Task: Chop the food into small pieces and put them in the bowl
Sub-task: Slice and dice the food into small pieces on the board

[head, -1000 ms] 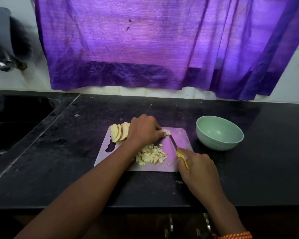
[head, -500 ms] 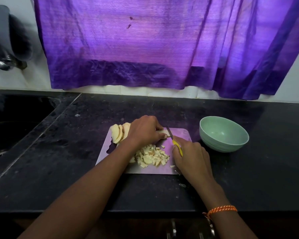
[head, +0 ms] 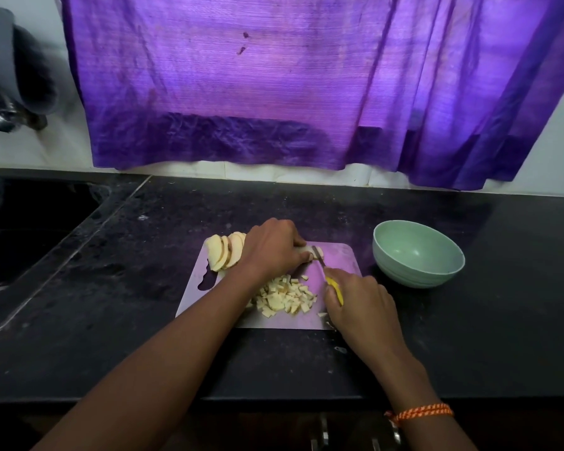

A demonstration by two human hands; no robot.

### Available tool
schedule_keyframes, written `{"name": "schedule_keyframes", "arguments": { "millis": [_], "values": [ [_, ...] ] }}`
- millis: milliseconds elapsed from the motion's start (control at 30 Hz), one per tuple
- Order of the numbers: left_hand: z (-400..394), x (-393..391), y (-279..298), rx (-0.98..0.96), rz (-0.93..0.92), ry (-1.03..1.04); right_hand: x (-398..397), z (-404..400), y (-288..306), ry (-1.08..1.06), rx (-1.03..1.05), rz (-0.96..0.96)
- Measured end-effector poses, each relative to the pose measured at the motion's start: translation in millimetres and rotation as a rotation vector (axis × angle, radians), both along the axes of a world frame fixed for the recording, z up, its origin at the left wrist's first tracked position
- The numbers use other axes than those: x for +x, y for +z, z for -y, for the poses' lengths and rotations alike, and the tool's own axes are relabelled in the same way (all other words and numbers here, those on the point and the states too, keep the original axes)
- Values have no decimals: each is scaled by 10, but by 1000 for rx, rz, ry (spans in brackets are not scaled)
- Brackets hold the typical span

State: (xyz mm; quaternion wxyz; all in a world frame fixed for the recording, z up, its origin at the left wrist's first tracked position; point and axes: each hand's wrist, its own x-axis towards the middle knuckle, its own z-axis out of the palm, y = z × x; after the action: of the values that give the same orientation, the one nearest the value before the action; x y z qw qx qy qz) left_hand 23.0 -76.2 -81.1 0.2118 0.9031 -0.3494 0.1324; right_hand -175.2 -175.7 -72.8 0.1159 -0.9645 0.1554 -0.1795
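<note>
The left hand is curling down over a pale piece of food at the far side of the cutting board, its grip holding that piece against the board with bent fingertips. The right hand is wrapping its grip round the yellow handle of a small knife, and the thin blade is angling up and left towards the held piece, the tip sitting right at the left fingertips. Whether the edge is actually biting into the food is hard to tell from here, as the hand is covering most of it.

Just behind the left wrist, a fan of uncut slices is leaning together at the board's far left corner. Nearer the person, between the two forearms, a heap of small diced pieces is lying on the board, a few strays scattered at its edges.

The green bowl is standing upright on the black desk just right of the board, with nothing visible inside it. An orange braided band is circling the right wrist. A purple curtain is hanging behind, and a dark sink is lying to the left.
</note>
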Motion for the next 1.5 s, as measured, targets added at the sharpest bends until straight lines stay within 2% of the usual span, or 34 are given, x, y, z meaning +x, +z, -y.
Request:
{"name": "schedule_keyframes", "arguments": {
  "millis": [200, 433, 600, 1167, 1500],
  "values": [
    [-26, -15, 28, 18, 66, 12, -295, -3, -68, 7, 15, 49],
    [-90, 38, 87, 30, 18, -19, -150, 8, -35, -31, 55, 211],
    [-108, 65, 82, 49, -8, -9, 147, -20, 33, -40, 58, 126],
    [-58, 97, -3, 44, -30, 45, 325, -69, 61, 21, -27, -8],
    [-23, 62, -20, 37, 22, 54, -89, -42, -20, 21, 33, 0]
  ]
}}
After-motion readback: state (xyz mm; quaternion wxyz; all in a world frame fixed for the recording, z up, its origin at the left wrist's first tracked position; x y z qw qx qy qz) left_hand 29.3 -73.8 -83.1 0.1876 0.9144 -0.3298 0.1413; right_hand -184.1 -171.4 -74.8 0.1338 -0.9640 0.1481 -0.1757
